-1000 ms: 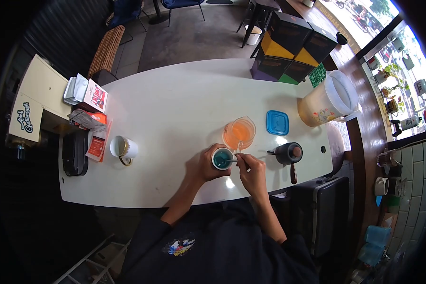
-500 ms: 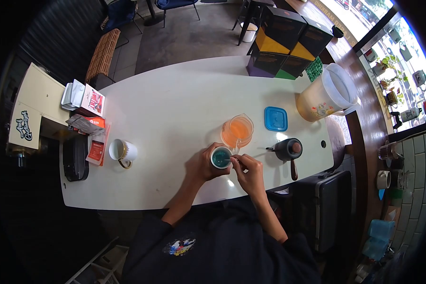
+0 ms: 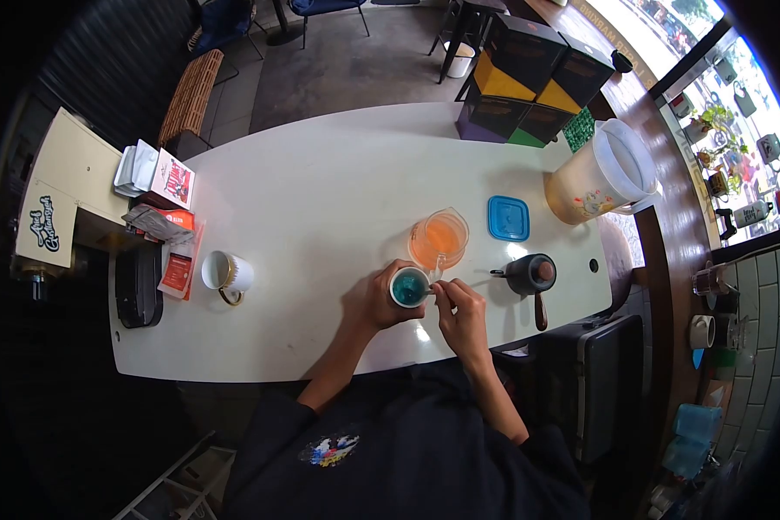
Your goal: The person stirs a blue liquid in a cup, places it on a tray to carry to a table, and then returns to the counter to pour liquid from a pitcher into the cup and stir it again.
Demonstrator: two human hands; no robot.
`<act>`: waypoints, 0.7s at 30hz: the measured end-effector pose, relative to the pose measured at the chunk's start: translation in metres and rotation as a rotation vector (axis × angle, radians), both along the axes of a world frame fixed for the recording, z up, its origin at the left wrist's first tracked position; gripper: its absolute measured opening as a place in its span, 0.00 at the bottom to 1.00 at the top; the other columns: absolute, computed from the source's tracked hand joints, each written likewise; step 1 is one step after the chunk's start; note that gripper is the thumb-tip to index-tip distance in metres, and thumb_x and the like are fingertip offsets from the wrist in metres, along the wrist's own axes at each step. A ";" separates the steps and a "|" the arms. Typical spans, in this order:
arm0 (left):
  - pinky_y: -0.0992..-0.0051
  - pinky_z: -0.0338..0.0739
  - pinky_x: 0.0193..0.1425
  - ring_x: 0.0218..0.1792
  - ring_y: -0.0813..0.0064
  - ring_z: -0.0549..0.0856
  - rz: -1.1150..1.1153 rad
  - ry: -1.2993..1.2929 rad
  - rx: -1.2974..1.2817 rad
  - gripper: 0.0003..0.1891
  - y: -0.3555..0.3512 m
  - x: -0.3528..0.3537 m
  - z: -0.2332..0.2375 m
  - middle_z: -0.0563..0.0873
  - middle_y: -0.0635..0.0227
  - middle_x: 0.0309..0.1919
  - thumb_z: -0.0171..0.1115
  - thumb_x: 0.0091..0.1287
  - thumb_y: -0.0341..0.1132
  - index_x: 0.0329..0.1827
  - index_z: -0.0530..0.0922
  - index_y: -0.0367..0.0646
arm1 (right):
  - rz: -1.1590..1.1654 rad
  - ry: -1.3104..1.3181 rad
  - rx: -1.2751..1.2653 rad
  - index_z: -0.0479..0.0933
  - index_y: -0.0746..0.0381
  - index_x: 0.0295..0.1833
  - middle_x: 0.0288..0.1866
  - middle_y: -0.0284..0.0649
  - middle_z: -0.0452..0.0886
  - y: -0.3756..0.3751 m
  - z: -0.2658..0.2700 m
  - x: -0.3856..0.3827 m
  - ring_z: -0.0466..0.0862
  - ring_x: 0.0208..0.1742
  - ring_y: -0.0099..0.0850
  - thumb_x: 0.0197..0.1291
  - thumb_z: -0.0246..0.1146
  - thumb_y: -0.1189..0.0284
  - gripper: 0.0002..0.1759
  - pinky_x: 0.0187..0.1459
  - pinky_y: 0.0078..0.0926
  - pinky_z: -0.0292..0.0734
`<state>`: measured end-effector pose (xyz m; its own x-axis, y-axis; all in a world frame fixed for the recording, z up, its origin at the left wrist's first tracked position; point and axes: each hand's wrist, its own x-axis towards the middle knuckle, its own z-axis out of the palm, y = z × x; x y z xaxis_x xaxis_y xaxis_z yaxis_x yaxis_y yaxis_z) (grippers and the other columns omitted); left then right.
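A white table (image 3: 303, 191) fills the middle of the frame. At its upper right edge stands a stack of dark boxes (image 3: 529, 78), and near them, at right, a large plastic pitcher (image 3: 591, 178). A dark pot (image 3: 529, 274) with a wooden handle stands right of centre. The left hand (image 3: 381, 299) and right hand (image 3: 464, 314) are close together just below the centre, near a glass jug (image 3: 439, 241) of orange liquid. A white mug (image 3: 231, 269) stands at left; a blue lid (image 3: 508, 218) lies above the pot. The left fingers curl around a small cup (image 3: 407, 307) holding blue-green liquid (image 3: 412, 286). The right fingers pinch narrowly on a thin stick (image 3: 429, 292) at the cup's rim; its lower end is unclear.
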<state>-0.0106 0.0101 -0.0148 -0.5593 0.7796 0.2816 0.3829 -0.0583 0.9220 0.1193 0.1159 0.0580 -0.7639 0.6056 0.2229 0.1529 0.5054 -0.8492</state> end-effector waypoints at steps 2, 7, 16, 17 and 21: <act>0.71 0.81 0.44 0.37 0.74 0.85 -0.007 0.001 0.009 0.25 0.000 -0.001 0.001 0.85 0.67 0.38 0.77 0.47 0.34 0.49 0.77 0.42 | 0.003 -0.002 -0.034 0.82 0.71 0.41 0.29 0.50 0.79 -0.002 0.000 -0.002 0.80 0.26 0.45 0.65 0.63 0.79 0.05 0.31 0.37 0.72; 0.72 0.80 0.44 0.37 0.74 0.85 -0.009 -0.008 0.032 0.24 0.002 -0.001 -0.003 0.85 0.67 0.38 0.77 0.47 0.33 0.48 0.77 0.43 | -0.035 0.074 -0.014 0.81 0.71 0.41 0.29 0.49 0.78 -0.002 -0.006 -0.007 0.79 0.26 0.45 0.65 0.63 0.79 0.05 0.30 0.37 0.72; 0.72 0.80 0.43 0.37 0.74 0.84 0.000 -0.012 0.008 0.24 0.002 -0.001 -0.002 0.84 0.68 0.38 0.78 0.46 0.33 0.47 0.77 0.43 | -0.002 -0.004 -0.005 0.81 0.70 0.41 0.29 0.50 0.78 -0.004 -0.001 -0.005 0.80 0.27 0.48 0.65 0.62 0.79 0.05 0.31 0.39 0.72; 0.72 0.80 0.43 0.37 0.74 0.84 -0.001 -0.012 0.008 0.24 0.002 -0.001 -0.002 0.84 0.68 0.38 0.78 0.46 0.33 0.47 0.77 0.43 | -0.018 0.005 -0.019 0.81 0.70 0.40 0.29 0.50 0.78 -0.003 -0.002 -0.005 0.80 0.28 0.49 0.65 0.62 0.79 0.04 0.31 0.40 0.72; 0.72 0.80 0.44 0.38 0.75 0.84 -0.001 0.018 0.044 0.25 0.004 -0.002 -0.004 0.84 0.68 0.38 0.80 0.46 0.34 0.47 0.77 0.43 | -0.061 0.046 0.061 0.81 0.70 0.39 0.28 0.50 0.78 -0.003 -0.004 -0.005 0.80 0.28 0.50 0.65 0.62 0.80 0.04 0.31 0.41 0.72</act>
<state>-0.0126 0.0141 -0.0188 -0.5527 0.7669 0.3261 0.3996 -0.0994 0.9113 0.1138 0.1132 0.0538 -0.7138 0.6350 0.2953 0.1464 0.5477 -0.8237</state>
